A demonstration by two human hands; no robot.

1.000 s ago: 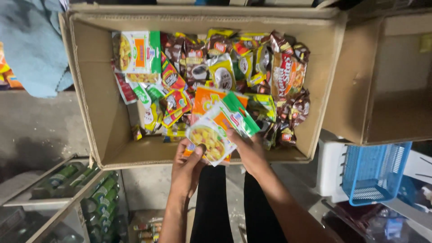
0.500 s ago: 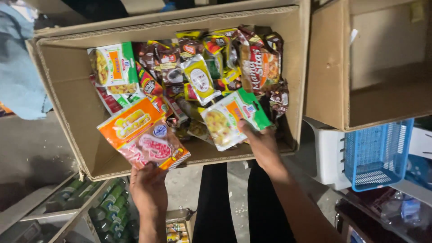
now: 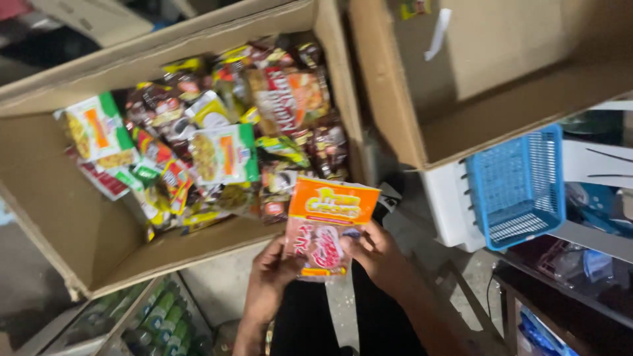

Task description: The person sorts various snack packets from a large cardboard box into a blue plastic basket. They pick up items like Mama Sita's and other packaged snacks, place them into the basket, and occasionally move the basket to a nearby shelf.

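Both hands, the left hand (image 3: 269, 280) and the right hand (image 3: 374, 254), are pinching the side edges of an orange-and-pink sachet (image 3: 328, 227), holding it flat and face-up, seemingly for inspection, just beside the cardboard box (image 3: 72, 224) of mixed packets (image 3: 224, 132).

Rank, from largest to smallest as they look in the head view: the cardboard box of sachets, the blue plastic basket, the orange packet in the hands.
1. Cardboard box of sachets, clearly the largest.
2. Blue plastic basket.
3. Orange packet, smallest, although it is held nearer the camera, so it looks bigger than it really is.
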